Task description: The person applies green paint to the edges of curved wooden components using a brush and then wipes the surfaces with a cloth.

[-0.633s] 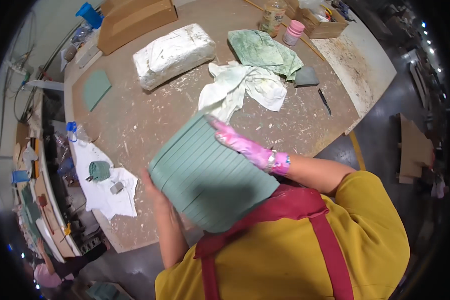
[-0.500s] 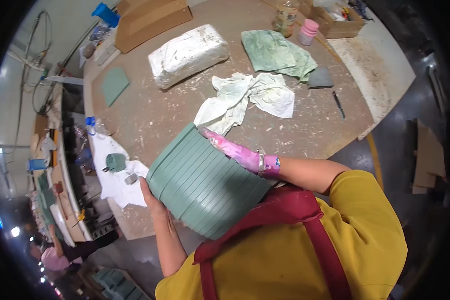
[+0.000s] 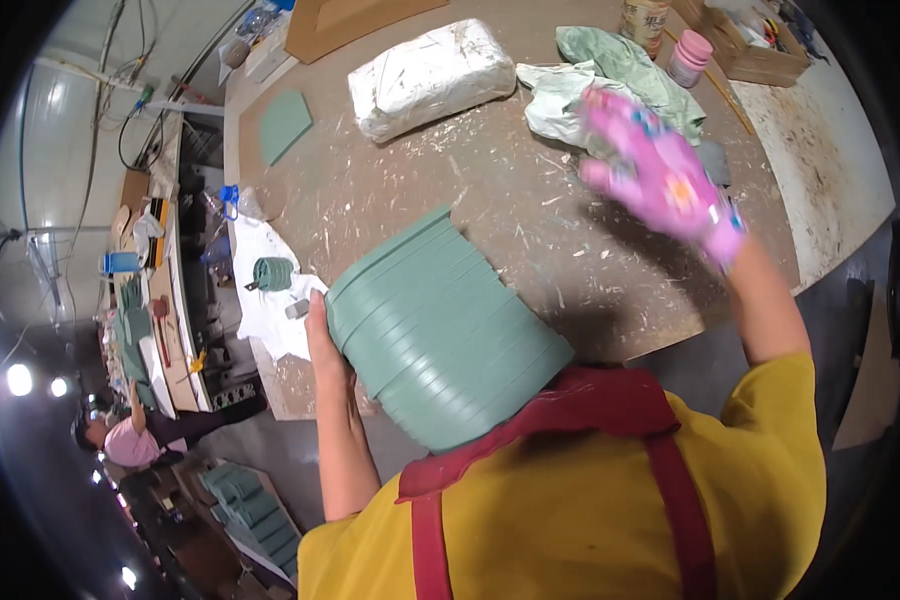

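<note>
My bare left hand (image 3: 328, 345) holds a large green ribbed piece (image 3: 440, 335) by its left side. The thumb shows along the edge; the other fingers are hidden beneath. The near end of the piece leans against my red apron (image 3: 560, 420). My right hand (image 3: 660, 175), in a pink floral glove, is raised over the far right of the table, its thumb apart from its fingers and blurred by motion. Just past the fingertips lies a crumpled white cloth (image 3: 550, 98), bunched against a pale green cloth (image 3: 610, 48).
A white wrapped block (image 3: 430, 78) and a flat green piece (image 3: 285, 125) lie on the worn table (image 3: 390, 180). A small green ribbed piece (image 3: 273, 273) rests on white cloth at the left. A pink jar (image 3: 690, 58) stands at the far right. A person (image 3: 130, 435) is beyond the left.
My right hand has left the ribbed piece and swung away to the right. The white cloth has shifted away from me, toward the green cloth. The ribbed piece remains in my left hand.
</note>
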Demonstrator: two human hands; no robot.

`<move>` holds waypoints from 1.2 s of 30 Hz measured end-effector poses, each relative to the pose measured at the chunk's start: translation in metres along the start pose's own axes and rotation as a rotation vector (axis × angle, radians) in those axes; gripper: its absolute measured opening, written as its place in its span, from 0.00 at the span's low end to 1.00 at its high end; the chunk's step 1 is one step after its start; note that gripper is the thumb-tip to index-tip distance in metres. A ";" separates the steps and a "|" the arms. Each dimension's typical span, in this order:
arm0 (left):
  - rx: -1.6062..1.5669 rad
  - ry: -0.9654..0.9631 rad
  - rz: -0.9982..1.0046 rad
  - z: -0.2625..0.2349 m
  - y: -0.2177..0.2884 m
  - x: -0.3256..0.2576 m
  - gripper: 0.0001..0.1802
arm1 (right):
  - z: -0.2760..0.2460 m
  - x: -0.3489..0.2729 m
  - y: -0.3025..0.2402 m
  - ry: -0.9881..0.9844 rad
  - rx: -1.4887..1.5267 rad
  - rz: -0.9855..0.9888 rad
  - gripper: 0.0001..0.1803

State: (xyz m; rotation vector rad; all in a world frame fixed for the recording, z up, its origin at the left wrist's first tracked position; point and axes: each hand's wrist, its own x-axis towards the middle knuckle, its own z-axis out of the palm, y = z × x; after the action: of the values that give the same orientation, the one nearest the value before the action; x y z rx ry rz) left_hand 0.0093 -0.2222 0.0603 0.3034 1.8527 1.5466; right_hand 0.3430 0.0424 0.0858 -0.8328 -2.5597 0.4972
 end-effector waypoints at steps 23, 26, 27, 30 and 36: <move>0.938 -0.222 0.486 0.160 0.039 -0.007 0.26 | 0.079 -0.138 -0.013 -0.310 0.501 0.062 0.38; 0.678 -0.220 0.441 0.142 0.021 -0.013 0.26 | 0.080 -0.136 -0.019 -0.326 0.514 0.084 0.44; 0.540 -0.209 0.412 0.129 0.001 -0.006 0.27 | 0.087 -0.139 -0.021 -0.233 0.502 0.066 0.46; 0.152 -0.185 0.280 0.124 -0.029 -0.006 0.31 | 0.109 -0.142 -0.030 -0.118 0.472 0.049 0.48; -0.181 -0.237 0.169 0.135 -0.031 -0.001 0.24 | 0.141 -0.145 -0.041 -0.039 0.397 0.156 0.52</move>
State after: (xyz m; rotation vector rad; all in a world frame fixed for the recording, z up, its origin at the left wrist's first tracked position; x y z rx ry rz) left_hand 0.1033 -0.1273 0.0255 0.5456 1.5261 1.6984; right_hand 0.3641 -0.1069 -0.0546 -0.8808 -2.3223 1.0369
